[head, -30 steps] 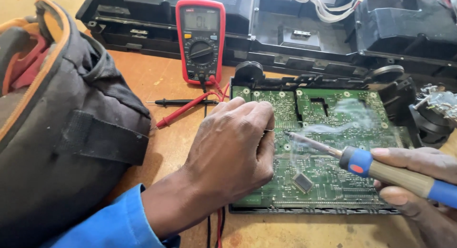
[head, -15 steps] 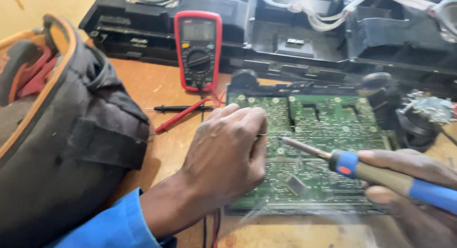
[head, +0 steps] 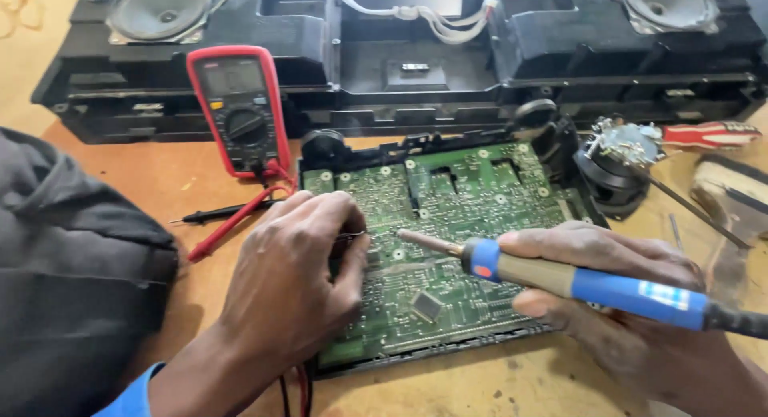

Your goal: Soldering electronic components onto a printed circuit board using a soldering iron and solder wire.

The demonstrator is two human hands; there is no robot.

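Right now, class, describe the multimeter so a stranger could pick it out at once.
Find the long black casing across the back of the wooden table. Leaning against its left part stands the multimeter; it alone has a red shell, grey screen and round dial.

light: bright, even | shadows: soft | focus: slightly soft overall

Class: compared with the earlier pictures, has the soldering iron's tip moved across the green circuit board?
Cannot tell: the soldering iron tip stays near the same part of the circuit board; the camera itself shifted.
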